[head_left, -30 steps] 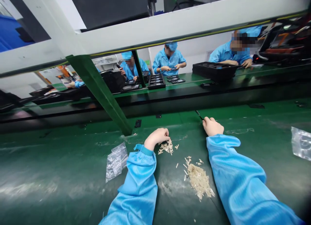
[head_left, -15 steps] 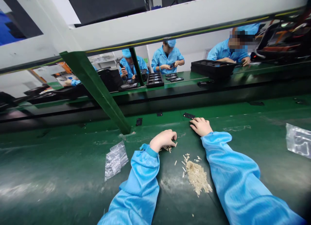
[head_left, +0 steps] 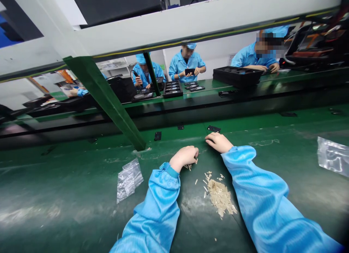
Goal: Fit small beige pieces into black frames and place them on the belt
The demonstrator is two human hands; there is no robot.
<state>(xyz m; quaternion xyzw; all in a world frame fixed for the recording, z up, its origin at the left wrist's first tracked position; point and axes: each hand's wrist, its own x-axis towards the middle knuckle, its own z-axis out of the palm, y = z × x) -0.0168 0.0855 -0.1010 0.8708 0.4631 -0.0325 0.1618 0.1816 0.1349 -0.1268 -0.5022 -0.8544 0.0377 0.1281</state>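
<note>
My left hand [head_left: 184, 156] is curled in a loose fist on the green belt [head_left: 68, 194], its fingertips closed over a few small tan pieces [head_left: 189, 167]. A larger heap of the same tan pieces [head_left: 220, 197] lies between my two blue sleeves. My right hand [head_left: 218, 142] rests flat on the belt with its fingers stretched out to the left and nothing in them. A small flat black part [head_left: 213, 129] lies on the belt just beyond those fingers, not touching them.
Clear plastic bags lie at the left [head_left: 129, 179] and far right [head_left: 332, 156]. A slanted green post [head_left: 109, 103] meets the belt ahead of my left hand. Two more small black parts [head_left: 157, 135] lie nearby. Across the line, several people in blue handle black trays [head_left: 237, 75].
My right hand held a thin black part a second ago; it laid the part flat on the belt, let go and drew back. My left hand slid right over the small tan pile.
</note>
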